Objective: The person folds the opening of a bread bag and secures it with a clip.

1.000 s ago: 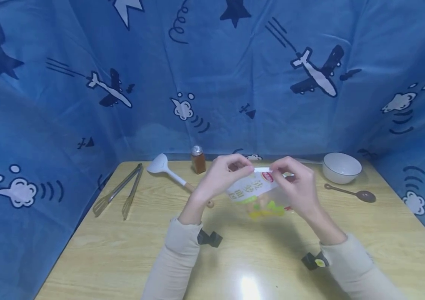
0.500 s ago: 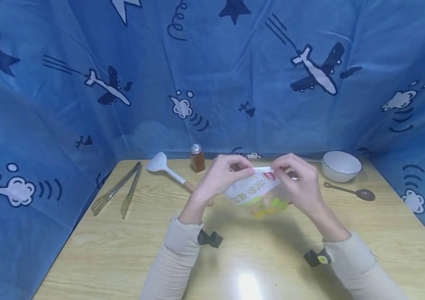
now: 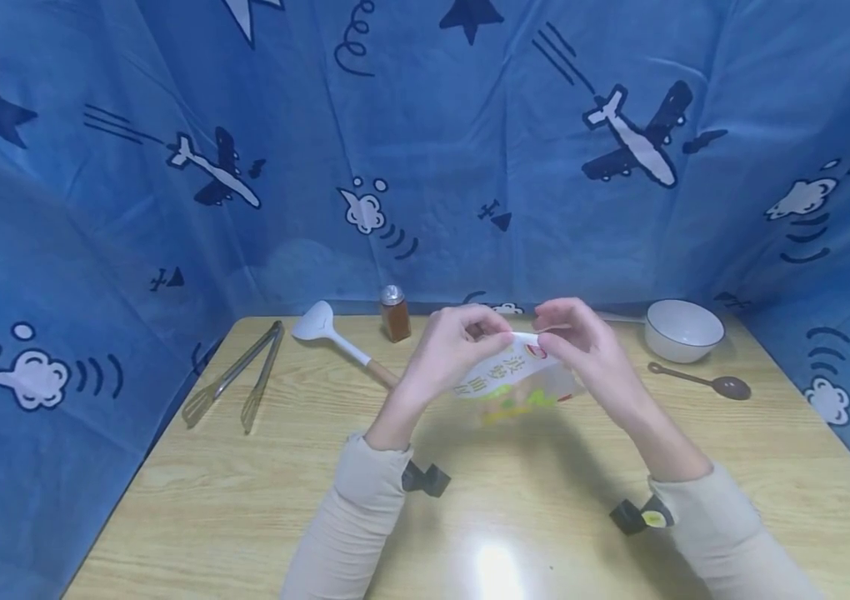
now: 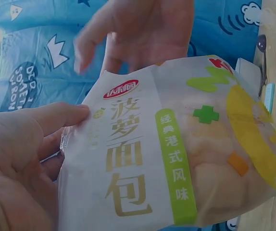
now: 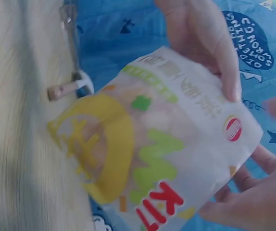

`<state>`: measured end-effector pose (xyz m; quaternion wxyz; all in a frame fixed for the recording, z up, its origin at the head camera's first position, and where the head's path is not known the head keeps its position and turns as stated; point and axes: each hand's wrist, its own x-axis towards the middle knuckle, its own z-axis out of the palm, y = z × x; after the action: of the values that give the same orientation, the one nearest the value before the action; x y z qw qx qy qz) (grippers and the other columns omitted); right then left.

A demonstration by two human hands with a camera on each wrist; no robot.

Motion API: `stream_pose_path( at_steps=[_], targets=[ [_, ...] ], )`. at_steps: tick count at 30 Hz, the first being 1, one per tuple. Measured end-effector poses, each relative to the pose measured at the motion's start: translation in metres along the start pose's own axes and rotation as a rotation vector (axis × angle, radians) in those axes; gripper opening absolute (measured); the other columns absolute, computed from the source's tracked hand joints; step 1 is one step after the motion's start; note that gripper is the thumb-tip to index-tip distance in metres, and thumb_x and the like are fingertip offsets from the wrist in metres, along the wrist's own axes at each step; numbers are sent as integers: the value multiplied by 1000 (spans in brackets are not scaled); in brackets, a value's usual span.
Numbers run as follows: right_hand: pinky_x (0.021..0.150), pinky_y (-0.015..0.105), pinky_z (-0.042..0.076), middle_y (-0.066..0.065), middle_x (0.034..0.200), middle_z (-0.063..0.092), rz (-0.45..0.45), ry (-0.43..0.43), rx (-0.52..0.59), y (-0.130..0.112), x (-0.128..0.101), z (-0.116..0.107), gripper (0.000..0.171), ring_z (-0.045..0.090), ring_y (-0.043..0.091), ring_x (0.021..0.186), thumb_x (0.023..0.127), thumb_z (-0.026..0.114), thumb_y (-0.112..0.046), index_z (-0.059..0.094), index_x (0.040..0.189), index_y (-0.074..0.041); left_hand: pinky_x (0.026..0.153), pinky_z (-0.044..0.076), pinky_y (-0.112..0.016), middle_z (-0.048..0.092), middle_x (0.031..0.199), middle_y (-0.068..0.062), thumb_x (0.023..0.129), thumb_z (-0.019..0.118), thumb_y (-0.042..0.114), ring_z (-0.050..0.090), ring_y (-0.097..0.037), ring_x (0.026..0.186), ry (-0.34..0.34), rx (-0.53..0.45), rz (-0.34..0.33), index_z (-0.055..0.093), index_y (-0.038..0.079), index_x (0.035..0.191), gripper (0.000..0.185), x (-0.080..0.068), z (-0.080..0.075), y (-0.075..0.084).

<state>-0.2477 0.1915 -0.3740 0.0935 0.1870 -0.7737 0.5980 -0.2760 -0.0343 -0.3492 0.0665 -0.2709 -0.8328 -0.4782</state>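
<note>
I hold a clear and white bread packet point(image 3: 503, 379) with yellow and green print just above the middle of the wooden table point(image 3: 245, 500). My left hand point(image 3: 462, 342) pinches its top edge, thumb on the printed front point(image 4: 152, 159). My right hand point(image 3: 575, 346) is at the same edge by the red logo, with its fingers curled behind the packet point(image 5: 152, 144). In the right wrist view its thumb is blurred just off the corner. The left hand point(image 5: 200, 38) grips the far side there. The right hand point(image 4: 138, 29) shows blurred behind the packet in the left wrist view.
Metal tongs point(image 3: 233, 379) lie at the left. A white spatula point(image 3: 327, 329) and a spice jar point(image 3: 395, 314) stand behind the hands. A white bowl point(image 3: 683, 331) and a brown spoon point(image 3: 702, 382) are at the back right. Blue printed cloth walls in three sides.
Both hands have lifted the packet a little. The right hand has slid left along the top edge towards the left hand, and the packet has tilted flatter.
</note>
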Motion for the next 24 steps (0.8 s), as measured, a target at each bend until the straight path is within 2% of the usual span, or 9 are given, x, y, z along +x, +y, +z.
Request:
stream_pose_path(
  at_steps=[3,8,10,13,17,21,24],
  targets=[
    [89,21,55,-4,117,67,87,-9,-24,-3,0,-1,29,71,5,101,104,65,-20,61,127,-1,76,56,-23,80,98,-6,94,80,17,70,-13,81,-8,8,3,79,10,102,11,0,1,0],
    [87,21,55,-11,104,71,135,-30,-65,-4,0,-5,29,72,5,95,103,68,-18,64,125,0,75,56,-22,80,95,-6,93,80,16,68,-12,79,-37,6,3,80,9,101,10,1,1,-1],
    [87,22,55,-8,102,73,133,-53,-88,-4,1,-5,28,72,5,95,102,70,-17,65,124,0,74,55,-22,80,94,-7,93,80,16,67,-11,78,-48,-1,0,80,9,100,10,1,0,-2],
    [84,21,56,4,102,77,111,-73,-153,-3,2,-4,21,73,5,93,101,71,-16,70,116,-2,74,55,-22,80,94,-6,93,81,15,67,-11,78,-55,-6,-14,81,9,100,9,1,-1,-3],
    [76,20,57,17,100,78,77,-26,-209,0,3,-3,14,72,4,85,99,73,-14,75,105,-2,74,55,-22,80,94,-5,92,81,15,68,-11,79,-64,-10,-51,81,10,100,9,0,-3,-3],
    [71,20,57,18,97,79,56,16,-228,2,2,-4,14,71,4,80,98,75,-15,76,102,-3,74,55,-23,80,93,-4,93,81,17,69,-11,80,-66,-4,-72,81,12,101,10,1,-4,-4],
    [71,20,54,15,95,79,39,20,-272,1,1,-5,12,69,3,80,97,76,-17,77,101,-6,73,55,-22,80,93,-4,93,81,17,69,-11,79,-63,25,-63,82,11,101,10,1,-4,-5]
  ],
)
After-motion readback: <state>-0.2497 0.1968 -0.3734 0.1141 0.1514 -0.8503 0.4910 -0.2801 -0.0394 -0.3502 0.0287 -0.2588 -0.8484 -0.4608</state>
